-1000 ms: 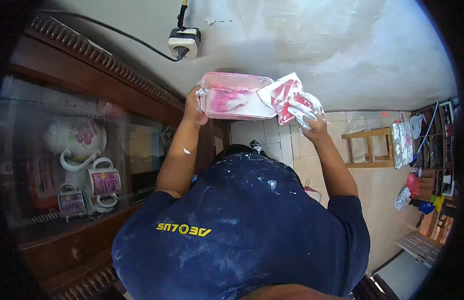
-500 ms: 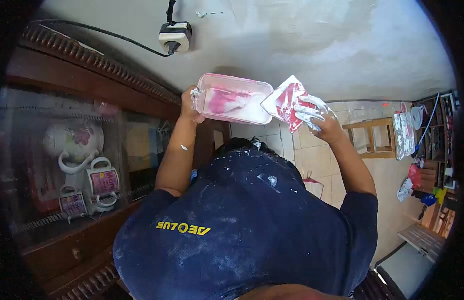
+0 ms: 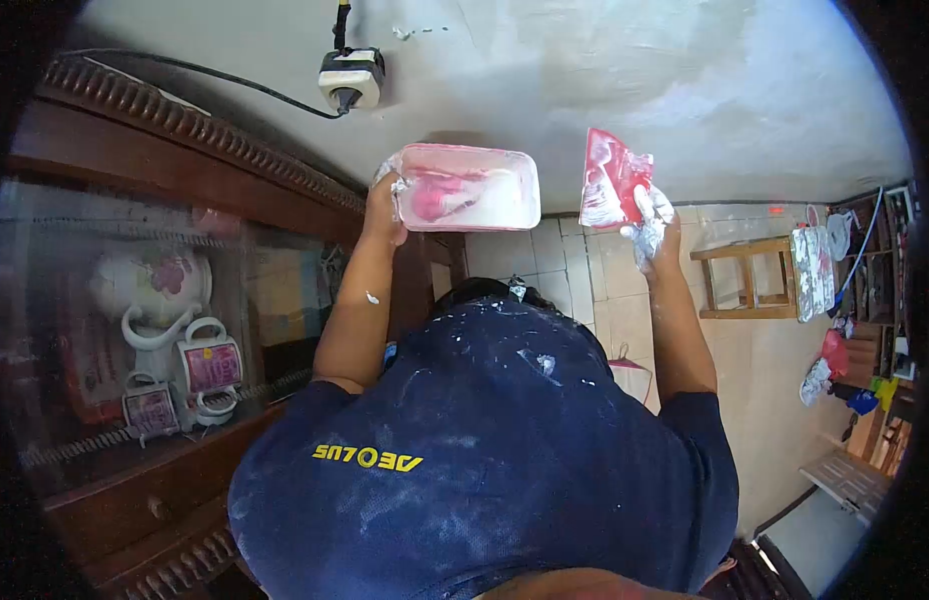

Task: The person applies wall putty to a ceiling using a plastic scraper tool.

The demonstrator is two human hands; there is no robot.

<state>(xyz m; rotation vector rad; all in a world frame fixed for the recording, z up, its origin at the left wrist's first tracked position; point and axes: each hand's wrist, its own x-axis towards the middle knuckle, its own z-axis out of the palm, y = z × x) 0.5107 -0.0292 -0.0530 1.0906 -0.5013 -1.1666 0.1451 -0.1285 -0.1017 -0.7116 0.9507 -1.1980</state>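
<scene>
My left hand (image 3: 387, 205) is closed around the near-left end of a rectangular plastic tub (image 3: 533, 190), its fingers smeared with white paste. The tub is tilted so that its inside faces me, and white paste (image 3: 503, 205) lies across a pinkish bottom. In my right hand (image 3: 653, 232), also coated in white, is a flat red putty scraper (image 3: 611, 180) with white paste along its left and lower parts. The scraper is held upright, a hand's width or so to the right of the tub, in front of the wall (image 3: 685, 90).
A dark wooden cabinet (image 3: 175, 500) with glass doors stands close on the left, with mugs inside. A power socket (image 3: 351, 78) with a cable is on the wall above the tub. On the tiled floor to the right is a wooden stool (image 3: 750, 278) with a white-spattered top.
My right hand has drawn the scraper away from the tub's right end and turned it upright. The tub has tilted slightly and shifted a little left.
</scene>
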